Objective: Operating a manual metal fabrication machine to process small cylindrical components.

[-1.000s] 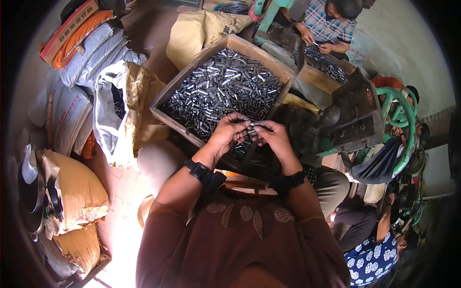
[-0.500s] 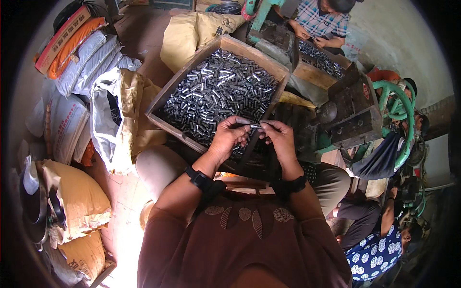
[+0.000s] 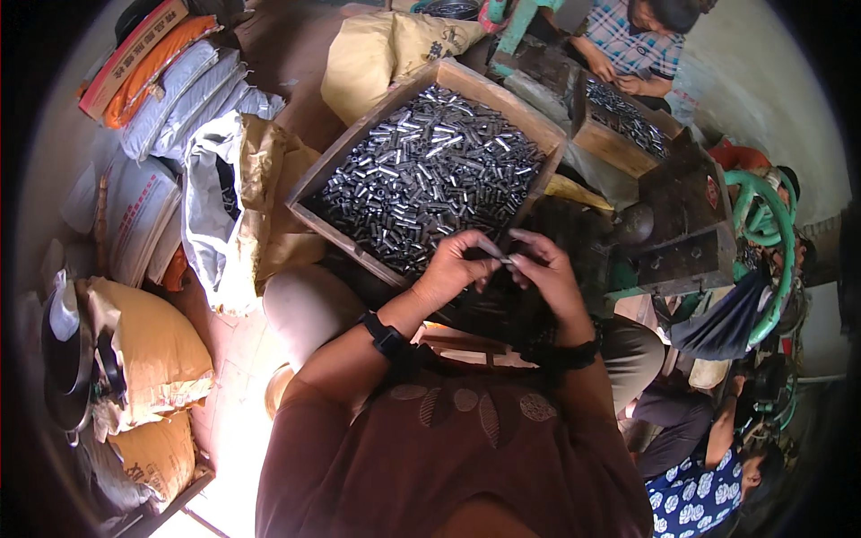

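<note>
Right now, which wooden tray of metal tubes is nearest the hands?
The large square wooden tray, right above the left hand and right hand; the smaller tray sits beyond, by another person.

Head-worn fisheye (steep downward), close

- We see a wooden crate at our knees, filled with small dark metal tubes.
- Beyond it sits a second wooden tray holding the same tubes.
- On the tiled floor lie yellow sacks and stacked white sacks.
</note>
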### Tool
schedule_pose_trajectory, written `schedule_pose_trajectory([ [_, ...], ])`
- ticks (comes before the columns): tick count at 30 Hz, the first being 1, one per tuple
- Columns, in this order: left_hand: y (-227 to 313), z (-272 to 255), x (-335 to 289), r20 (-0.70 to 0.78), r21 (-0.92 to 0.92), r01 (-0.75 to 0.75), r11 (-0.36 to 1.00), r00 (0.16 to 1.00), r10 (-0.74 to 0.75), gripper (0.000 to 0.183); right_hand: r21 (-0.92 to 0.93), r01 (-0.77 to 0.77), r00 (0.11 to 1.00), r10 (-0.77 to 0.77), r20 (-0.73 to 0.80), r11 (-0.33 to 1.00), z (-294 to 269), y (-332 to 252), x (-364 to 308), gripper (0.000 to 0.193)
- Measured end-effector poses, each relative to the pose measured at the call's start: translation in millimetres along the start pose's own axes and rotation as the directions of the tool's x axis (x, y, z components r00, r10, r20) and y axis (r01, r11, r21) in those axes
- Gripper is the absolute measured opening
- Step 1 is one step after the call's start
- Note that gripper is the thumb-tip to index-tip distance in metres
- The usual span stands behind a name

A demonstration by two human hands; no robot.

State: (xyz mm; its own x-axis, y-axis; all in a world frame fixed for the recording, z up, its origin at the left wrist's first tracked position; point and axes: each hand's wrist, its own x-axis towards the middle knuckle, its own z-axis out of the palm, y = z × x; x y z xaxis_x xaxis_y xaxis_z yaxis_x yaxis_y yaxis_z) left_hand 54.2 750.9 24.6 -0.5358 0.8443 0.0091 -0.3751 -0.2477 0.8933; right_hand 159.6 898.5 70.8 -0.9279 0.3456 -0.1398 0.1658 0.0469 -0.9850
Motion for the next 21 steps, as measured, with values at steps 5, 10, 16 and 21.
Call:
schedule_pose_trajectory([
  [5,14,10,-9,0.255,-0.268,0.306,0.914,0.937,-0.239,0.017,0.107,-0.127,0.944,0.087,0.319,0.986,-12,-17,2,0.05],
  [10,3,-19,13,-0.179,-0.323,0.116,0.939,0.967,-0.181,0.015,0.016,-0.012,0.973,0.008,0.231,1.0,10,-5,45,0.037],
  [16,-6,-79,39,-0.495,0.495,0.088,0.864,0.846,0.197,0.009,-0.792,0.424,0.896,-0.33,0.297,0.439,63,22,125,0.022],
  [21,-16,-67,39,-0.287,0.958,0.266,0.109,0.914,0.288,0.017,-0.849,0.49,0.857,-0.287,0.428,0.198,71,49,150,0.017],
])
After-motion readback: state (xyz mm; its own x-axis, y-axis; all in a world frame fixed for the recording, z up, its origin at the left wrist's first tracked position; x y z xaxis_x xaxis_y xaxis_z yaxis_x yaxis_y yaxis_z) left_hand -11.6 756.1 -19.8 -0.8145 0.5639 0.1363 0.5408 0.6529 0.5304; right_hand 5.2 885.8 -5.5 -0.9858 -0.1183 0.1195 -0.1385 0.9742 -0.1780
